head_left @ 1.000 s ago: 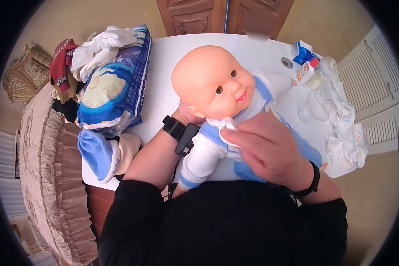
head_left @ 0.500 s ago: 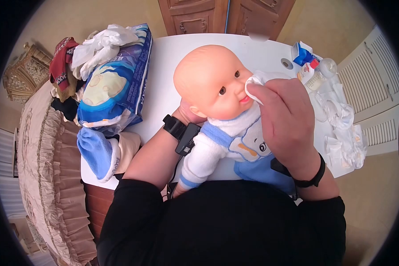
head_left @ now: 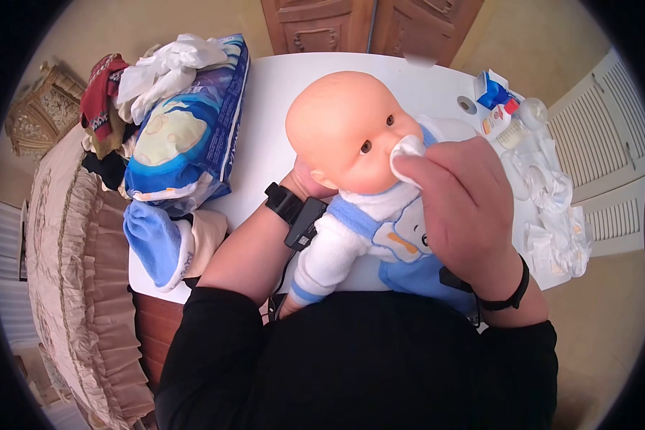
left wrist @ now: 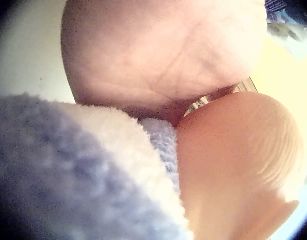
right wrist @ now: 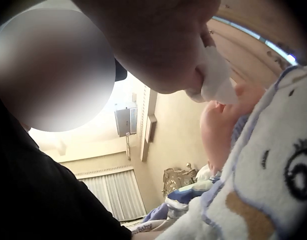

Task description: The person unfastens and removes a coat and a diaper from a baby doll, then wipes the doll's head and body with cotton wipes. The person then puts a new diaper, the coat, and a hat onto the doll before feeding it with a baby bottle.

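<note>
A bald baby doll (head_left: 337, 118) in a white and blue fleece outfit leans back over the white table, its face turned up to the right. My left hand (head_left: 305, 179) holds it behind the neck, with the fingers hidden under the head. In the left wrist view the palm (left wrist: 158, 55) lies close against the doll's neck and the fleece collar (left wrist: 161, 137). A folded white wipe (head_left: 406, 159) is pinched between the thumb and fingers of my right hand (head_left: 469, 208). It covers the doll's mouth, which the right wrist view shows from the side.
At the left, a blue diaper pack (head_left: 186, 136) bears white cloths, near piled clothes and a blue fleece hat (head_left: 153, 240). Along the right edge stand a red-capped bottle (head_left: 499, 118), a blue and white box (head_left: 492, 89) and crumpled white wipes (head_left: 555, 240).
My right hand has brought the wipe up from the doll's shoulder to its cheek, then leftward and down over the mouth. The left hand keeps its hold behind the neck.
</note>
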Motion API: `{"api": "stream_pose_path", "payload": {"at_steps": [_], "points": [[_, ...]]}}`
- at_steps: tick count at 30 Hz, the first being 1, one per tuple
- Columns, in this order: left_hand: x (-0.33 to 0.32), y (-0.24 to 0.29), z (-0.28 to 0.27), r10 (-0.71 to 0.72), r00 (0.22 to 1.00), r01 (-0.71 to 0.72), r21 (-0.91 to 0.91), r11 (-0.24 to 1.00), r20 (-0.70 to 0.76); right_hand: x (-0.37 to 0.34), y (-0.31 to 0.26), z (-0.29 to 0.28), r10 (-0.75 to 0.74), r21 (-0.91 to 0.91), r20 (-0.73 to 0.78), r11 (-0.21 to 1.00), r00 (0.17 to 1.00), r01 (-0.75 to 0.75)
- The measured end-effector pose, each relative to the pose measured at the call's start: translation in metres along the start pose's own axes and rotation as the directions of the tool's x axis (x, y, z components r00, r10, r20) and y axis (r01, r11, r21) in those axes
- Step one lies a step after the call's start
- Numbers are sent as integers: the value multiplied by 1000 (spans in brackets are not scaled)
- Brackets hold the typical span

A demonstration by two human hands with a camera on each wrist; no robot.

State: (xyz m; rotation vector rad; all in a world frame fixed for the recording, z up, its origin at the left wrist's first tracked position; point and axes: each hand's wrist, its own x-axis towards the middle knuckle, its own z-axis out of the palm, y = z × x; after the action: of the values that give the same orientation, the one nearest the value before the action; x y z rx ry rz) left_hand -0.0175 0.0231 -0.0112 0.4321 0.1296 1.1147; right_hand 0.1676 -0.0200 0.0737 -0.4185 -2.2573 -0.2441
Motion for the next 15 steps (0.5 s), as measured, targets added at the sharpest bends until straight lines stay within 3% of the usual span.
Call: {"api": "stream_pose_path", "payload": {"at_steps": [1, 2, 3, 4, 8, 10, 12, 14, 15], "points": [[-3, 0, 18, -69, 977, 32, -184, 982, -201, 0, 1, 0, -6, -54, -8, 999, 1000, 5], [0, 0, 0, -70, 977, 32, -185, 982, -201, -1, 1, -1, -12, -109, -16, 994, 1000, 10], [5, 0, -32, 6, 1000, -3, 107, 994, -28, -1, 1, 1, -11, -109, -16, 994, 1000, 10], [7, 1, -41, 30, 986, -90, 379, 921, 162, -2, 1, 3, -13, -128, -7, 992, 1000, 12], [8, 0, -48, 31, 986, -83, 327, 941, 162, -2, -2, 5, -27, -182, 18, 983, 999, 29], [10, -1, -50, 10, 974, -32, 93, 995, 225, 0, -6, 6, -11, -170, 15, 985, 1000, 13], [10, 0, -49, -16, 973, 2, 60, 998, 230, 1, -7, 5, 4, -159, 12, 987, 1000, -2], [7, 1, -46, -40, 971, 34, 29, 999, 236, 3, -6, 1, 62, 88, 31, 994, 998, -64], [4, 1, -36, 3, 981, -34, 163, 986, 191, 6, -5, 0, 60, 89, 32, 994, 998, -63]]}}
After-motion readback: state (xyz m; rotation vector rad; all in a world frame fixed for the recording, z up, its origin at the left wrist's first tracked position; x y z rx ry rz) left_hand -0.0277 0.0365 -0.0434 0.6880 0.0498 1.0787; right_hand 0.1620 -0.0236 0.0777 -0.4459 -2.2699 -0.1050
